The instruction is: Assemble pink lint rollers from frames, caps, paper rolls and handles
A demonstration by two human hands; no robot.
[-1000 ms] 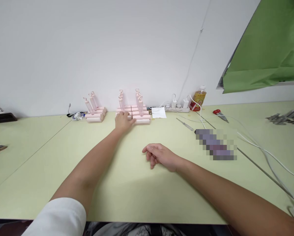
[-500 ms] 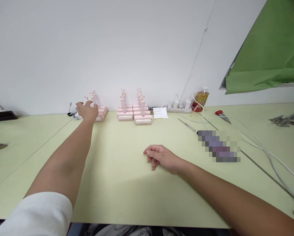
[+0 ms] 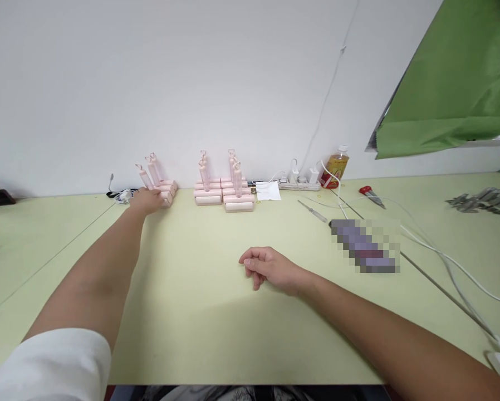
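Observation:
My left hand [image 3: 145,201] reaches to the left-hand cluster of pink lint rollers. Its fingers are closed around the head of the front lint roller [image 3: 145,177], whose clear handle tilts up to the left. Behind that one, another lint roller [image 3: 153,170] stands with its handle up. Part of the gripped roller is hidden by my hand. My right hand [image 3: 270,268] rests over the middle of the table, fingers loosely bent and a little apart, with nothing in it. Several more pink lint rollers [image 3: 239,199] stand in two rows against the wall, beyond both hands.
A white paper [image 3: 269,191] and a power strip [image 3: 302,186] lie by the wall, near a drink bottle [image 3: 334,169]. A screwdriver [image 3: 313,211], red-capped tool [image 3: 372,196], white cables [image 3: 446,253] and metal parts [image 3: 479,199] are at right. A green sheet [image 3: 450,94] hangs above.
My left hand has come down from above the left cluster and closed on the front lint roller. My right hand stays in nearly the same pose. The view has shifted slightly.

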